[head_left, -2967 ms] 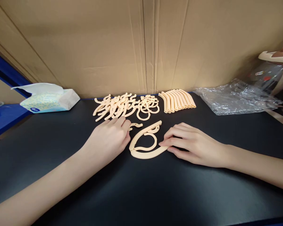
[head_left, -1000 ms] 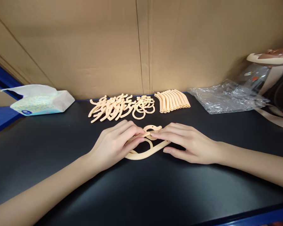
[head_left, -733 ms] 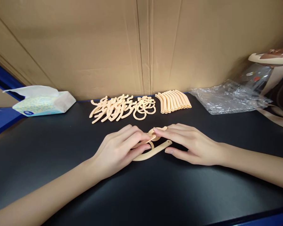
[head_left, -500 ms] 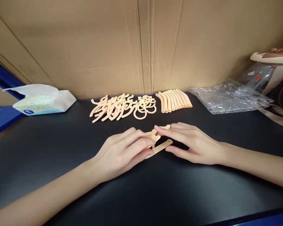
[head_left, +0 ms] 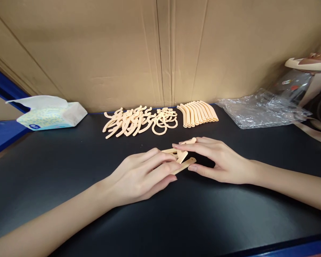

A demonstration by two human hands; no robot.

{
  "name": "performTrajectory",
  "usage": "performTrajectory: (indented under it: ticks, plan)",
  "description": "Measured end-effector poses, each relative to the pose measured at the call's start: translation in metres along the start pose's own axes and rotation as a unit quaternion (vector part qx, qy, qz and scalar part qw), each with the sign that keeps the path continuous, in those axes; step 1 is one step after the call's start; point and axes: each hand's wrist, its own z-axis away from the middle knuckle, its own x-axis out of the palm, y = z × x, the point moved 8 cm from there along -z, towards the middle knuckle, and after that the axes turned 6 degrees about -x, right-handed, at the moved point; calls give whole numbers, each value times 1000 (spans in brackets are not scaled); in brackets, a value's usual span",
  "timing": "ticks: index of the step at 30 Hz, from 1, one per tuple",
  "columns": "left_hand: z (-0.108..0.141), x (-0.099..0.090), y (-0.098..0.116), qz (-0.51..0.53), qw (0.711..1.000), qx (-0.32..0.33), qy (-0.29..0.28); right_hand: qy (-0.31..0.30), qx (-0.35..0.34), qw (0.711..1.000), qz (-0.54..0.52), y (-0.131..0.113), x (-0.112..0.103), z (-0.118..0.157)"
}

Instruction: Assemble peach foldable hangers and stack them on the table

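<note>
Between my two hands are cream plastic parts that look like pieces of a folding clothes hanger. My left hand (head_left: 144, 175) is closed over one end of a long hanger arm (head_left: 186, 165), whose holed tip points right toward my right thumb. My right hand (head_left: 219, 159) pinches a curved, hook-like hanger piece (head_left: 182, 156) with its forefinger on top. The far end of this piece shows above the fingers. Another slim strip (head_left: 169, 151) runs behind my left fingers. My fingers hide how the parts meet.
At the back lie a heap of hanger hooks (head_left: 127, 121), several ring-like parts (head_left: 160, 128) and a row of hanger arms (head_left: 198, 114). A tissue pack (head_left: 52, 114) stands left; a clear plastic bag (head_left: 256, 110) and a strap (head_left: 312, 132) lie right. Cardboard (head_left: 109, 53) walls the back.
The hook-like piece has tilted and shifted slightly right between my hands. My left fingers have moved forward over the long arm, covering more of it.
</note>
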Motion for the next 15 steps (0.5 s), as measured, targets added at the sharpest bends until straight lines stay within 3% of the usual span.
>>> performTrajectory:
  ticks: [8, 15]
  plan:
    - [0, 3, -25, 73, 993, -94, 10, 75, 97, 986, -109, 15, -13, 2]
    - [-1, 6, -26, 35, 995, -97, -2, 43, 110, 984, -132, 19, -7, 1]
